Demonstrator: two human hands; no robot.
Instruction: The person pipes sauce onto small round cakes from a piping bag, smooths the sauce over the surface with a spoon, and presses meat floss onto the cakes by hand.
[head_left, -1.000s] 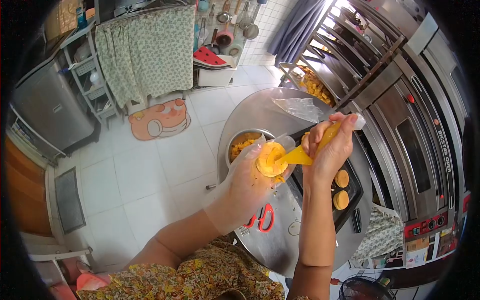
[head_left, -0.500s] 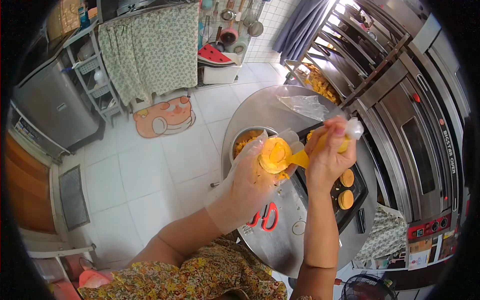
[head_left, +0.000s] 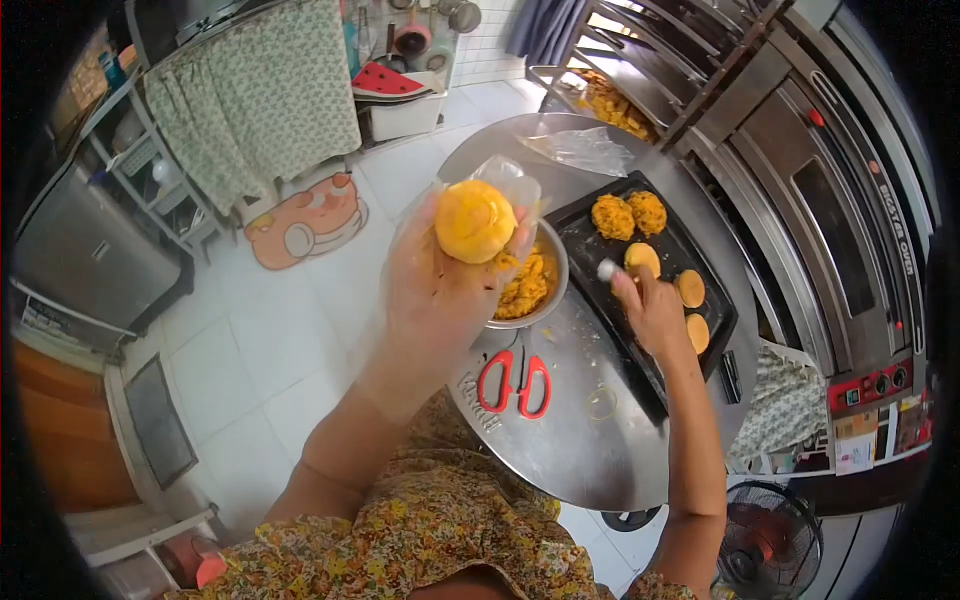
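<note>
Hands apart, you have your left hand (head_left: 425, 290), in a clear glove, closed around the underside of a yellow bun (head_left: 475, 222) whose smooth, glossy top faces you. That bun is up off the tabletop (head_left: 560, 450), toward its ten o'clock edge, beside the metal bowl (head_left: 562, 275) of orange shreds (head_left: 525, 290). Your right hand (head_left: 655, 312) is over the black tray (head_left: 675, 240), fingers bent; a small white tip (head_left: 607, 270) shows at your thumb, but the fingers hide the rest, so you cannot tell how firmly they grip it.

Just beyond that hand, near the middle of the tray, is a brighter yellow round (head_left: 642, 258), partly covered. Two shred-covered buns (head_left: 612, 216) lie side by side toward the tray's eleven to twelve o'clock, and two plain buns (head_left: 690, 288) lie at its three and four o'clock.

Around the tabletop, a crumpled plastic bag (head_left: 590, 150) lies at twelve o'clock, a dark narrow object (head_left: 731, 378) at four, a thin ring (head_left: 602, 403) at six, and red-handled scissors (head_left: 540, 388) at eight.
</note>
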